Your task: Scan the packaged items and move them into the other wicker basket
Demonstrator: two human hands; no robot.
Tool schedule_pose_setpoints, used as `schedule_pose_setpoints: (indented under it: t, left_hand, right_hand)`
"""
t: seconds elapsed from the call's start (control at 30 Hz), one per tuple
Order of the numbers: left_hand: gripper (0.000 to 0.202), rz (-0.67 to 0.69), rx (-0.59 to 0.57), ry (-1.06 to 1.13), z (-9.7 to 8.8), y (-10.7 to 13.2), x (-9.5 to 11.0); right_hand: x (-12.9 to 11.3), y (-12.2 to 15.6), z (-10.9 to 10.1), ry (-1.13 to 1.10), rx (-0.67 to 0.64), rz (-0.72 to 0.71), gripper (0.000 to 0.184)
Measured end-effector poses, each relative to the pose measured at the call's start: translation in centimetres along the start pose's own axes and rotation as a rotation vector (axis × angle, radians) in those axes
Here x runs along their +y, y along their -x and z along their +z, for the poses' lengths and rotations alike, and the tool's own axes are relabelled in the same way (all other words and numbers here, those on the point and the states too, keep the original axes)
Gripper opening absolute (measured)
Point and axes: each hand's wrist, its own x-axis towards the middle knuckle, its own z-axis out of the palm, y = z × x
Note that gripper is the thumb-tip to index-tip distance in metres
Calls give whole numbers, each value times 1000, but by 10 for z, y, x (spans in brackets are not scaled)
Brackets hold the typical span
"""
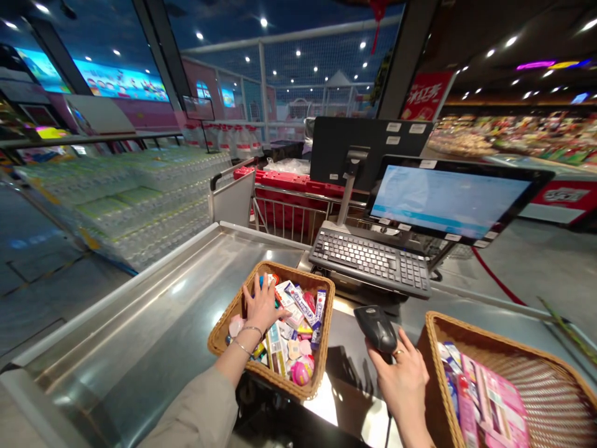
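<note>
My left hand (pixel 262 306) reaches into a wicker basket (pixel 215 336) heaped with small packaged sweets. Its fingers are spread over the packs, and I see nothing gripped in them. Blue-and-white candy sticks (pixel 319 308), a pink round container (pixel 302 371) and several small boxes lie around it. In my right hand (pixel 405 376) is a black handheld barcode scanner (pixel 375 327), held by its handle with the head pointing up and left, just right of that basket. A second wicker basket (pixel 550 367) stands to the right, with pink packs (pixel 501 398) along its left side.
Behind the baskets sit a black keyboard (pixel 370 258) and a lit monitor (pixel 448 199), with another screen (pixel 366 149) turned away. The steel counter (pixel 153 330) has a raised rim at left. Past it are a shopping cart (pixel 289 208) and stacked bottled water (pixel 140 193).
</note>
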Motion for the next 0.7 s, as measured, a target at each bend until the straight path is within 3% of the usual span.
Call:
schedule_pose_setpoints:
  t: [0.17, 0.4, 0.7]
  left_hand:
    - [106, 27, -43, -2, 6, -13, -14]
    - [95, 109, -78, 24, 8, -23, -24]
    - [53, 76, -12, 10, 3, 11, -16]
  right_hand:
    - [6, 2, 1, 24, -16, 12, 51]
    - [8, 5, 2, 26, -14, -4, 51]
    - [8, 5, 3, 21, -17, 8, 56]
